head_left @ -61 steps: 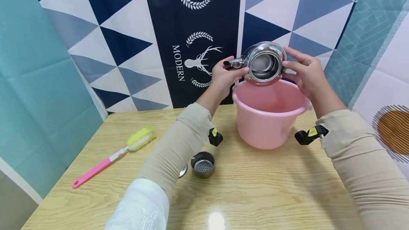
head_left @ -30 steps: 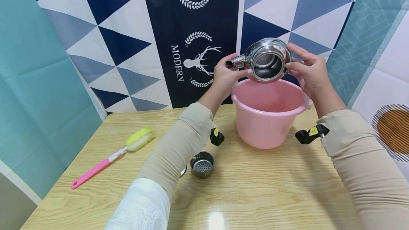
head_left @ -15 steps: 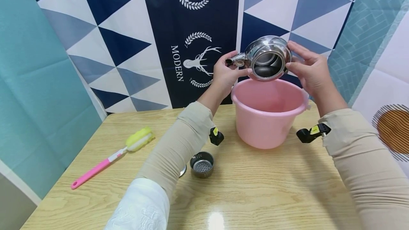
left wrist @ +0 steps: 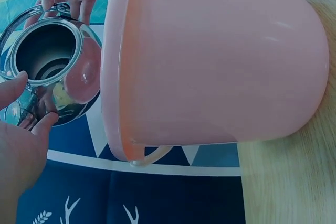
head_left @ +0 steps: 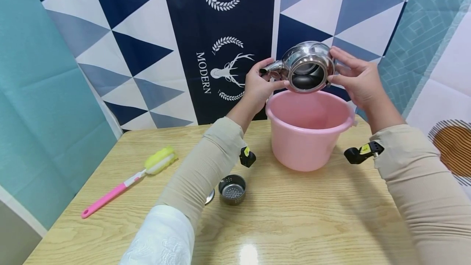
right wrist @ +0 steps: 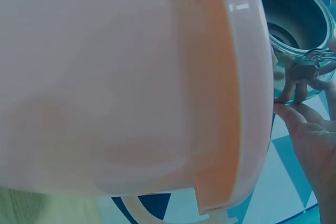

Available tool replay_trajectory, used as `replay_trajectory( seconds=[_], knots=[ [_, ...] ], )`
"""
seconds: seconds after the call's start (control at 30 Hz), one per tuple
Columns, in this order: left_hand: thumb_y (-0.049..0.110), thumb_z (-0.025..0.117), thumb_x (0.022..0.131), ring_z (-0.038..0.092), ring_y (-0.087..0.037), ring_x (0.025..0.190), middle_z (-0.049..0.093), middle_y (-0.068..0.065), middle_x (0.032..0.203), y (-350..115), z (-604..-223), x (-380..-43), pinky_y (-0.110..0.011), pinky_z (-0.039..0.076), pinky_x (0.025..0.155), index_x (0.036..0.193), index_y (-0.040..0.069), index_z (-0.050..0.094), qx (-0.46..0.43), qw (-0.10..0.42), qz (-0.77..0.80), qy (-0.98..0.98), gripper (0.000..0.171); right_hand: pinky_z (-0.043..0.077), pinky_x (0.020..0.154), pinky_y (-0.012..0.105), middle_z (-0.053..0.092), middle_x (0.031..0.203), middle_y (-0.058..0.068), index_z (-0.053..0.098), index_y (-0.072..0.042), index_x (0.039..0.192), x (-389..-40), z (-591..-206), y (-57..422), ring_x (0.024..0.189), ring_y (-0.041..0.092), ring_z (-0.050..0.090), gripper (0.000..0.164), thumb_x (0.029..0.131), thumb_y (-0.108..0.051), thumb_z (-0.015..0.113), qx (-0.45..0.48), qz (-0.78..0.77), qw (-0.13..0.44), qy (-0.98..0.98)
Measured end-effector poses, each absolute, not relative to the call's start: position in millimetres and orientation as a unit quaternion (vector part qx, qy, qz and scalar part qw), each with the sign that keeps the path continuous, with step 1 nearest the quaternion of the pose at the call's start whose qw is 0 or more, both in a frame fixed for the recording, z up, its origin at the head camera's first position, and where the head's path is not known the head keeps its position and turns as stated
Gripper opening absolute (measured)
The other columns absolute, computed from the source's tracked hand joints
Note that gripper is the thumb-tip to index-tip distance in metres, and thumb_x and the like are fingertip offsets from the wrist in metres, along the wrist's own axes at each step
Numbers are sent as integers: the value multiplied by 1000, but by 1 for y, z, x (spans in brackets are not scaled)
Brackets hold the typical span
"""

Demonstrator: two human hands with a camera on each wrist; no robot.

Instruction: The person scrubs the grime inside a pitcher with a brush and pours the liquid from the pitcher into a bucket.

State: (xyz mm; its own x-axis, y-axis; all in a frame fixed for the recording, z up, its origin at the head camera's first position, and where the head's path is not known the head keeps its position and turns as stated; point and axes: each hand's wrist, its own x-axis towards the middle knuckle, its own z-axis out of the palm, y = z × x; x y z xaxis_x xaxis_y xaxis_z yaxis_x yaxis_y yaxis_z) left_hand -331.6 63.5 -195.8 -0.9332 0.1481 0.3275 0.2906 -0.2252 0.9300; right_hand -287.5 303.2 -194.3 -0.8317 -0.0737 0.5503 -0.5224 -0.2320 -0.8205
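Observation:
A shiny metal teapot (head_left: 309,48) without a lid is held tilted over the pink bucket (head_left: 312,146), its round mouth facing the head camera. My left hand (head_left: 257,85) grips it at the spout side, thumb near the rim. On the opposite side my right hand (head_left: 358,79) holds the pot's body with thumb and fingers. In the left wrist view the teapot (left wrist: 84,72) shows a dark hollow inside and a looped handle. The right wrist view has the teapot (right wrist: 294,11) partly behind the bucket's rim (right wrist: 249,77).
A perforated metal strainer cup (head_left: 232,190) stands on the wooden table (head_left: 294,216). Beside it a small round metal piece (head_left: 210,196) is mostly hidden by the left sleeve. A pink-handled brush (head_left: 128,181) with a yellow sponge head lies at the left. Patterned cloth hangs behind.
The teapot has risen slightly and moved a little right, its mouth tipping further downward. Both hands keep their hold; the right forearm has shifted slightly right. The bucket stays in place.

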Motion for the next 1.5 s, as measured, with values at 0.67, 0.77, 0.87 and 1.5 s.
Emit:
replay_trajectory(
  seconds=[0.67, 0.77, 0.87, 1.5],
  knots=[
    [-8, 84, 69, 63, -7, 94, 61, 2, 115, 57, -198, -335, -18, 52, 79, 126, 11, 63, -208, 56, -695, -686, 64, 48, 83, 15, 38, 153, 3, 58, -6, 134, -283, -190, 312, 143, 32, 27, 54, 85, 15, 65, 249, 666, 153, -687],
    [-7, 83, 70, 63, -8, 97, 61, 1, 117, 56, -198, -335, -16, 51, 79, 127, 10, 63, -215, 58, -679, -699, 63, 48, 84, 15, 38, 153, 3, 58, -5, 134, -282, -189, 311, 143, 32, 27, 55, 84, 14, 66, 248, 654, 158, -697],
    [-8, 83, 70, 64, -9, 98, 62, 0, 118, 55, -197, -335, -16, 51, 79, 127, 8, 62, -228, 62, -668, -706, 63, 47, 87, 15, 39, 153, 2, 57, -5, 135, -281, -188, 311, 143, 31, 28, 57, 83, 14, 68, 250, 648, 159, -702],
    [-8, 84, 68, 52, -1, 117, 53, 4, 135, 55, -194, -334, -10, 45, 86, 128, 6, 64, -258, 98, -609, -743, 64, 47, 82, 14, 31, 156, 5, 42, -19, 149, -276, -187, 312, 140, 23, 32, 79, 82, 11, 71, 217, 644, 120, -724]
  ],
)
